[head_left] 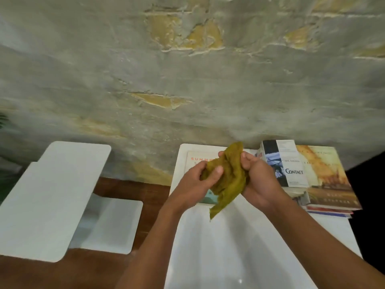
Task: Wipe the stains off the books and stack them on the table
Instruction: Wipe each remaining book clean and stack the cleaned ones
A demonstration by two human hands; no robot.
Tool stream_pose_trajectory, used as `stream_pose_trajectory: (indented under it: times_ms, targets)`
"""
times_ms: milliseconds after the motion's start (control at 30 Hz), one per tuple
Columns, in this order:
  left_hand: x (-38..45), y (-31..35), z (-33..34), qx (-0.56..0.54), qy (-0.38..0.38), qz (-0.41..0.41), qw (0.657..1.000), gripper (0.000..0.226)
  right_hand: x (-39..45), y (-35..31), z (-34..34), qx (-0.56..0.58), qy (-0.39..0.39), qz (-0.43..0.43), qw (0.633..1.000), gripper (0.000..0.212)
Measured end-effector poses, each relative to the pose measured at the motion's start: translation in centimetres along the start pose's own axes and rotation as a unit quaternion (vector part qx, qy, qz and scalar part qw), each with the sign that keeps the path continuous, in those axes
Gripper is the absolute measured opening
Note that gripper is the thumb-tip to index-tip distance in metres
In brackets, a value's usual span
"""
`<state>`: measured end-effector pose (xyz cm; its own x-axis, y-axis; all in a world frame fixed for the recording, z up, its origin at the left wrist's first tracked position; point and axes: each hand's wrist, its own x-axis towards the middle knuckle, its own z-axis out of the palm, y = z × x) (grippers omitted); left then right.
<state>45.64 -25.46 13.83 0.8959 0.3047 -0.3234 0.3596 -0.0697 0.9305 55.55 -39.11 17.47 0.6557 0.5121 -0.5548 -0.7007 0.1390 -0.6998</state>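
Both hands hold an olive-green cloth (229,180) above the white table (229,247). My left hand (200,180) grips its left side with the thumb on top. My right hand (258,180) clutches its right side, and a loose corner hangs down. Under the cloth lies a pale book with red "SUMM..." lettering (195,161), mostly hidden by my hands. To the right stands a stack of books (325,184): a grey paperback titled "Contact" (287,163) lies on top of a larger book with a yellow-orange cover, with thinner books beneath.
A rough grey and yellow wall (187,80) rises right behind the table. At left stands white furniture with stepped flat surfaces (52,195) over a brown wooden floor (129,188). A green plant (3,122) peeks in at the far left edge.
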Motion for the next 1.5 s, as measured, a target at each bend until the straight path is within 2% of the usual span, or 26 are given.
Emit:
stream_pose_trajectory:
  times_ms: [100, 200, 267, 333, 433, 533, 600, 733, 867, 1033, 1167, 1267, 1333, 1400, 1500]
  targets:
    - [-1.3, 2.8, 0.6, 0.030, 0.053, 0.066, 0.996, 0.036, -1.6, -2.1, -0.4, 0.064, -0.014, 0.011, 0.998, 0.041]
    - [-2.0, 6.1, 1.2, -0.036, 0.079, 0.081, 0.993, 0.024, -3.0, -3.9, -1.4, 0.072, -0.047, 0.042, 0.995, 0.058]
    - [-2.0, 7.7, 1.2, -0.059, 0.076, 0.070, 0.993, 0.025, -3.7, -4.6, -2.1, 0.031, -0.097, 0.057, 0.993, 0.067]
    - [-2.1, 9.4, 1.3, -0.033, 0.081, 0.074, 0.993, 0.026, -4.5, -5.2, -2.6, -0.061, -0.101, 0.030, 0.992, 0.053]
    - [-2.3, 11.4, 1.2, 0.011, 0.088, 0.090, 0.992, 0.020, -5.0, -6.0, -3.2, -0.176, -0.010, -0.056, 0.983, 0.023]
    - [-2.5, 12.7, 0.4, 0.081, 0.087, 0.107, 0.987, 0.011, -5.3, -7.5, -3.7, -0.248, 0.075, -0.124, 0.958, 0.014]
    - [-2.9, 13.5, -0.2, 0.116, 0.111, 0.120, 0.980, 0.009, -5.9, -8.6, -4.1, -0.294, 0.110, -0.158, 0.936, 0.013]
    - [-3.5, 14.5, -0.8, 0.163, 0.153, 0.136, 0.965, 0.010, -6.9, -9.9, -4.4, -0.338, 0.120, -0.209, 0.910, 0.016]
    - [-3.8, 15.6, -0.5, 0.205, 0.188, 0.154, 0.948, 0.009, -7.6, -11.1, -3.7, -0.337, 0.138, -0.268, 0.892, 0.022]
    - [-3.8, 16.5, 0.3, 0.187, 0.231, 0.185, 0.937, 0.008, -8.3, -12.3, -2.7, -0.296, 0.136, -0.278, 0.904, 0.028]
    - [-4.2, 17.9, 2.6, 0.138, 0.250, 0.213, 0.934, 0.014, -9.4, -12.6, -0.3, -0.193, 0.090, -0.246, 0.946, 0.017]
    - [-4.2, 18.6, 4.3, 0.090, 0.226, 0.212, 0.946, 0.027, -10.6, -12.9, 2.1, -0.121, -0.007, -0.221, 0.968, 0.028]
    - [-4.4, 19.0, 4.9, 0.036, 0.198, 0.202, 0.958, 0.038, -11.6, -13.2, 3.0, -0.096, -0.072, -0.220, 0.968, 0.038]
    - [-4.8, 19.2, 5.2, 0.010, 0.182, 0.196, 0.964, 0.044, -12.8, -13.4, 3.4, -0.122, -0.134, -0.225, 0.957, 0.044]
    - [-5.3, 18.8, 5.8, -0.016, 0.189, 0.170, 0.967, 0.040, -13.7, -13.8, 3.2, -0.178, -0.198, -0.212, 0.940, 0.051]
